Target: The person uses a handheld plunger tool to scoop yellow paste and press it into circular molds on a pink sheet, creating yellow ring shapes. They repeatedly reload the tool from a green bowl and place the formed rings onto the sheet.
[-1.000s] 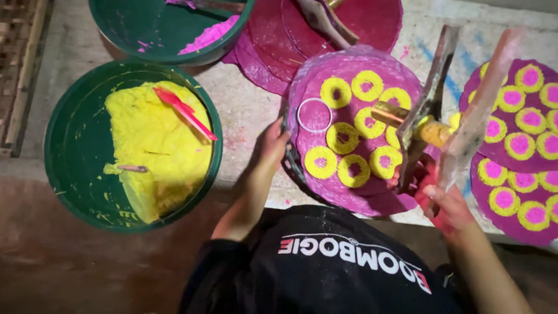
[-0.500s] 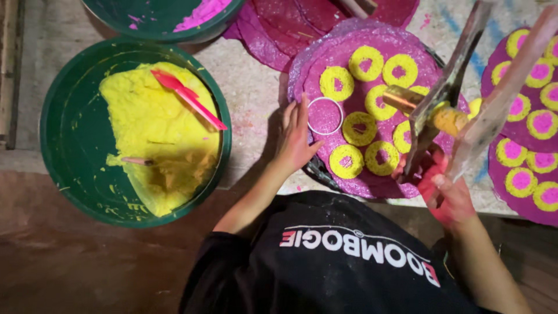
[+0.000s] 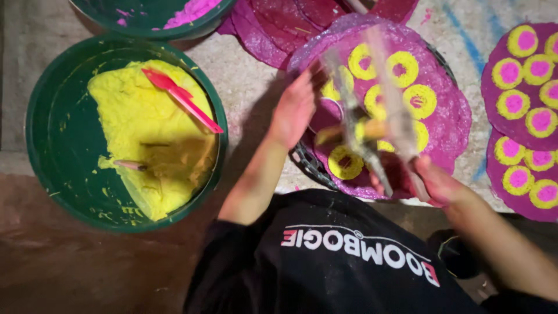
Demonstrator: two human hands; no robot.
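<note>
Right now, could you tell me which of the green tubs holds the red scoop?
The large green tub at left, filled with yellow paste; the red scoop lies in it. The upper tub holds pink paste.

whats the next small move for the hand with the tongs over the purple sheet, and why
Probably hold the long tongs steady over the purple sheet before doing anything else. They are motion-blurred in the right hand, so their tip cannot be placed. The left hand rests at the sheet's left edge beside a small round ring mould, with yellow rings packed close around it.

Scoop lies in basin, left of tray.
</note>
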